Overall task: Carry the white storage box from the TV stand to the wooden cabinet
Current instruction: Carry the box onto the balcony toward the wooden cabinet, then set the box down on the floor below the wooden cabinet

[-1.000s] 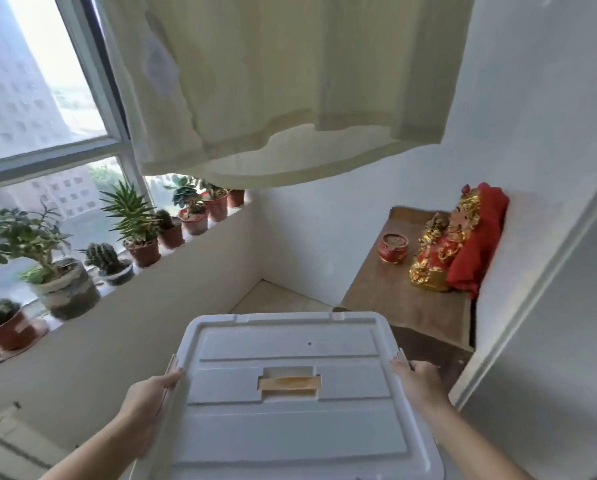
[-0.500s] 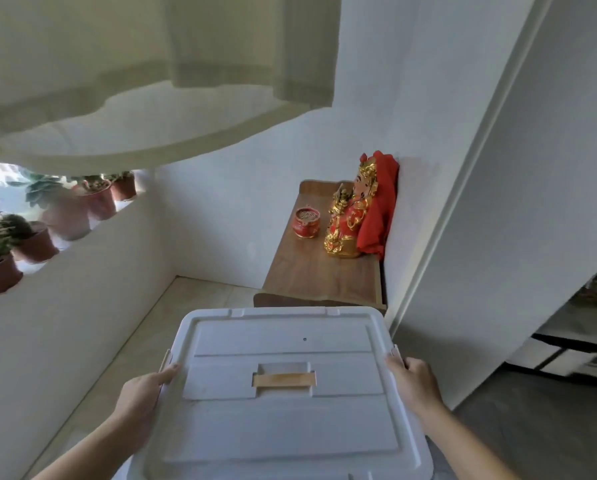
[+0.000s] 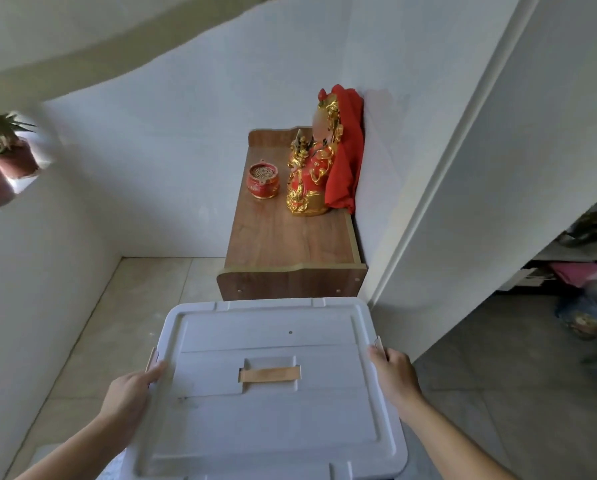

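White storage box (image 3: 269, 393) carried off the floor, left hand (image 3: 127, 398) and right hand (image 3: 395, 377) clamped on its short ends. Wooden cabinet (image 3: 292, 244) lies straight ahead, front edge just beyond the box's far rim; bare top nearest.

A person is carrying a white storage box (image 3: 269, 393) with both hands, the left hand (image 3: 129, 393) gripping its left edge and the right hand (image 3: 394, 375) its right edge beside a latch. A wooden cabinet (image 3: 290, 244) is standing just ahead in the corner, bearing a red pot (image 3: 263, 176) and a red-and-gold figurine (image 3: 312, 171) toward its back edge.
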Demonstrator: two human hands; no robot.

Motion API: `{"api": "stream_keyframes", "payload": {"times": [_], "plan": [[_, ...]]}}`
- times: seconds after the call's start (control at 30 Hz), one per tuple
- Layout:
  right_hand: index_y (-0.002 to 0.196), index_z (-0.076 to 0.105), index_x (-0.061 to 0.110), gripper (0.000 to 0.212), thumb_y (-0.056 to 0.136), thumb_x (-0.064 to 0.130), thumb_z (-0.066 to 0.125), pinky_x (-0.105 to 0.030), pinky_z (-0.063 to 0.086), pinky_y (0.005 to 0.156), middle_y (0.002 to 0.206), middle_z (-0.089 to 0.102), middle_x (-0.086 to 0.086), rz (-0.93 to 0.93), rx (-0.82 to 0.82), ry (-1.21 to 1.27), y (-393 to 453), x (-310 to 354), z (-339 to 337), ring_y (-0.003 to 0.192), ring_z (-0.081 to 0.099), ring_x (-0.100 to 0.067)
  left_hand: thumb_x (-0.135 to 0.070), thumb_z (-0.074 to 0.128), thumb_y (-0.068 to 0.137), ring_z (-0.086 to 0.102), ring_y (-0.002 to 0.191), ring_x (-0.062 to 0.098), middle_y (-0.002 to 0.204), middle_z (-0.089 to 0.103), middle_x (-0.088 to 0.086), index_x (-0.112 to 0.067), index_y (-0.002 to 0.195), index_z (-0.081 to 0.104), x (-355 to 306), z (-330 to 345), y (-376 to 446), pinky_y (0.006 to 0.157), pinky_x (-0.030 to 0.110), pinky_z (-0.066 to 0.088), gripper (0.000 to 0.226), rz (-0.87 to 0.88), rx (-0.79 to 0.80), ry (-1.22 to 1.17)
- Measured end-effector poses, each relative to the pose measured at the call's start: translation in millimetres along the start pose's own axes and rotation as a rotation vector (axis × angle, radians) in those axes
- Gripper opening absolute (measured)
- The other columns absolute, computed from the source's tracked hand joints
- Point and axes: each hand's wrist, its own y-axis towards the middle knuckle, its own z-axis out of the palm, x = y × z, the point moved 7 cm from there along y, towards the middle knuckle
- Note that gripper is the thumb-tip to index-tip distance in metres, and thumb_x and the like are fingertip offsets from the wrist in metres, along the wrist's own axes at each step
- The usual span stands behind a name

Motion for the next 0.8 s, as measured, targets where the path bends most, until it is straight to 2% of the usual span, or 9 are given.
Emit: {"api": "stream_keyframes", "payload": {"times": [0.07, 0.17, 0.4, 0.47, 0.53, 0.63, 0.7, 0.8], "plan": [[0.053, 0.034, 0.021, 0.045, 0.091, 0.032, 0.056, -0.028, 0.021, 0.049, 0.044, 0.03, 0.008, 0.017, -0.013, -0.008, 4, -10, 17, 0.046, 0.031, -0.012, -0.037, 0.072, 0.079, 0.062, 0.069, 0.032, 0.082, 0.068, 0.02, 0.005, 0.073, 0.07, 4, -1, 23, 0.069, 0.04, 0.051, 0.042, 0.021, 0.009, 0.055], [0.056, 0.04, 0.018, 0.041, 0.09, 0.034, 0.054, -0.029, 0.024, 0.05, 0.049, 0.036, 0.007, 0.075, -0.009, -0.026, 14, -25, 41, 0.049, 0.035, -0.014, -0.036, 0.068, 0.084, 0.061, 0.065, 0.03, 0.078, 0.069, 0.021, 0.002, 0.072, 0.071, 13, 1, 55, 0.061, 0.034, 0.044, 0.04, 0.052, 0.02, 0.144], [0.059, 0.042, 0.015, 0.039, 0.092, 0.035, 0.049, -0.029, 0.028, 0.051, 0.056, 0.042, 0.001, 0.174, 0.001, -0.053, 51, -72, 86, 0.053, 0.04, -0.018, -0.028, 0.069, 0.084, 0.051, 0.053, 0.023, 0.06, 0.06, 0.012, 0.005, 0.075, 0.07, 47, 28, 113, 0.054, 0.03, 0.037, 0.034, 0.065, 0.072, 0.288], [0.061, 0.043, 0.015, 0.038, 0.093, 0.035, 0.046, -0.03, 0.029, 0.053, 0.06, 0.045, -0.002, 0.193, 0.011, -0.086, 64, -88, 99, 0.056, 0.042, -0.02, -0.026, 0.067, 0.085, 0.045, 0.051, 0.022, 0.056, 0.055, 0.008, 0.002, 0.068, 0.068, 59, 39, 126, 0.053, 0.029, 0.032, 0.032, 0.081, 0.09, 0.314], [0.064, 0.041, 0.016, 0.036, 0.093, 0.036, 0.042, -0.03, 0.029, 0.052, 0.064, 0.044, -0.002, 0.221, 0.018, -0.114, 76, -109, 113, 0.059, 0.041, -0.02, -0.027, 0.067, 0.085, 0.039, 0.049, 0.021, 0.045, 0.046, -0.001, -0.01, 0.052, 0.057, 73, 52, 141, 0.053, 0.028, 0.028, 0.038, 0.103, 0.111, 0.329], [0.08, 0.045, 0.013, 0.029, 0.093, 0.037, 0.037, -0.03, 0.034, 0.057, 0.077, 0.047, -0.005, 0.265, 0.031, -0.156, 92, -143, 137, 0.069, 0.045, -0.023, -0.037, 0.068, 0.074, 0.035, 0.046, 0.019, 0.033, 0.038, -0.009, -0.014, 0.044, 0.048, 96, 71, 163, 0.051, 0.026, 0.025, 0.042, 0.12, 0.104, 0.331], [0.089, 0.048, 0.011, 0.029, 0.095, 0.037, 0.036, -0.03, 0.036, 0.059, 0.082, 0.05, -0.006, 0.28, 0.05, -0.185, 103, -166, 154, 0.072, 0.049, -0.023, -0.041, 0.064, 0.068, 0.035, 0.045, 0.019, 0.031, 0.039, -0.009, -0.014, 0.043, 0.051, 114, 81, 179, 0.05, 0.025, 0.025, 0.039, 0.11, 0.093, 0.331], [0.086, 0.048, 0.01, 0.032, 0.096, 0.038, 0.035, -0.028, 0.036, 0.056, 0.085, 0.054, -0.009, 0.293, 0.072, -0.217, 120, -196, 177, 0.067, 0.05, -0.02, -0.038, 0.07, 0.072, 0.034, 0.048, 0.02, 0.038, 0.039, -0.008, -0.014, 0.047, 0.053, 147, 93, 204, 0.051, 0.026, 0.025, 0.038, 0.086, 0.107, 0.314]]}}
